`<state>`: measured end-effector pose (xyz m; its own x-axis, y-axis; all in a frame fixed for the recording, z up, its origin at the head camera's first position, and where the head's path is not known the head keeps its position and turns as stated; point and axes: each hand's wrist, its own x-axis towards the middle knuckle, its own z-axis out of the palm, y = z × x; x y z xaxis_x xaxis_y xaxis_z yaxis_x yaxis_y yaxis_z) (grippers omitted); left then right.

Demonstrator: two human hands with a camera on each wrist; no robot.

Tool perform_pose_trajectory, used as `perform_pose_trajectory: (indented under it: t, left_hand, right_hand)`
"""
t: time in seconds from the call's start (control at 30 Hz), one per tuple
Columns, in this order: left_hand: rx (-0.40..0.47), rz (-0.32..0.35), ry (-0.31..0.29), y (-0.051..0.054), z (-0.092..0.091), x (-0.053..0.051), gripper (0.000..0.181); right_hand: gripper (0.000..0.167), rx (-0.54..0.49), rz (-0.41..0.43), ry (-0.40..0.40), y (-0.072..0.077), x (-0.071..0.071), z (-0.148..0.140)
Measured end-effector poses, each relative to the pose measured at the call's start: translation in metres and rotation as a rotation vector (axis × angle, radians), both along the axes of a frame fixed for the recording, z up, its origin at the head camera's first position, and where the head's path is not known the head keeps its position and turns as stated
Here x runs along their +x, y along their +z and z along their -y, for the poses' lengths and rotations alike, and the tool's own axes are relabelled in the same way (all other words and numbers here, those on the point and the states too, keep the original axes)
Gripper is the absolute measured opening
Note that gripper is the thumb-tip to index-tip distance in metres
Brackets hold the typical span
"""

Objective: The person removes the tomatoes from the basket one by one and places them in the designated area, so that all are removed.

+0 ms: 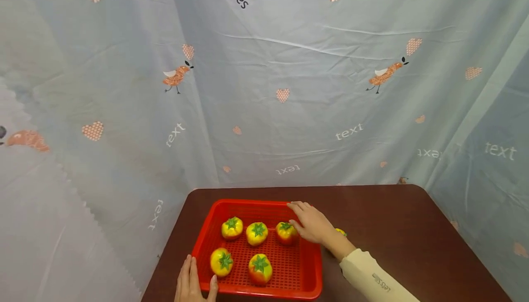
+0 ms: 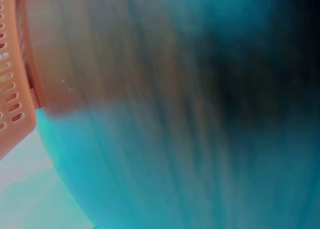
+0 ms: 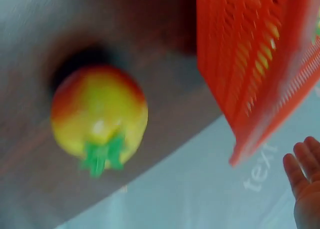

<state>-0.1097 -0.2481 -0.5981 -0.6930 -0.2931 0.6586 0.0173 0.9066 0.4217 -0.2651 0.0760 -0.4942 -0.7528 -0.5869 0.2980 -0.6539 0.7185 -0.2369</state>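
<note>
Specifically, the left hand (image 1: 192,283) is at the near-left corner of the red basket (image 1: 264,292), its fingers extended along the outside of the left edge and the thumb spread toward the near edge; the fingers are not curled round the basket. The left wrist view is mostly blurred. The basket stands near the left edge of the brown table (image 1: 396,233) and contains five red-and-yellow fruits with green leaves. From left to right: the first fruit (image 1: 221,262) is near the left edge; the second fruit (image 1: 232,228) is toward the far-left corner; the third fruit (image 1: 257,233) is toward the far edge; the fourth fruit (image 1: 260,269) is toward the near edge; the fifth fruit (image 1: 286,233) is toward the far-right corner. The right hand (image 1: 311,223) is above that corner, fingers extended and apart from the thumb, gripping nothing; whether it touches the fifth fruit cannot be determined. A sixth fruit (image 3: 100,119) rests on the table outside the basket's right edge, partly hidden by the right forearm in the head view.
</note>
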Motion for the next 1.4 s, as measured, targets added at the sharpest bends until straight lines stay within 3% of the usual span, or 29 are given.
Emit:
perform_pose_trajectory:
  t: [0.27,0.5,0.97,1.27,1.4]
  left_hand:
    - [-0.002,0.000,-0.012,-0.001,-0.001,-0.001,0.081]
    - [0.012,0.008,-0.011,0.003,-0.002,0.001,0.080]
    - [-0.003,-0.001,-0.017,0.003,0.000,0.001,0.081]
    - [0.036,0.060,0.012,0.008,-0.003,0.002,0.080]
    - [0.041,0.048,-0.001,0.006,-0.004,0.002,0.081]
  right_hand:
    - [0.051,0.047,0.063,0.027,-0.030,0.005,0.024]
    - [0.051,0.078,0.082,0.013,-0.046,0.004,0.031]
    - [0.060,0.241,0.113,-0.061,-0.053,0.005,0.038]
    - [0.067,0.348,0.090,-0.085,-0.054,0.007,0.041]
    - [0.068,0.375,0.093,-0.094,-0.056,0.006,0.041]
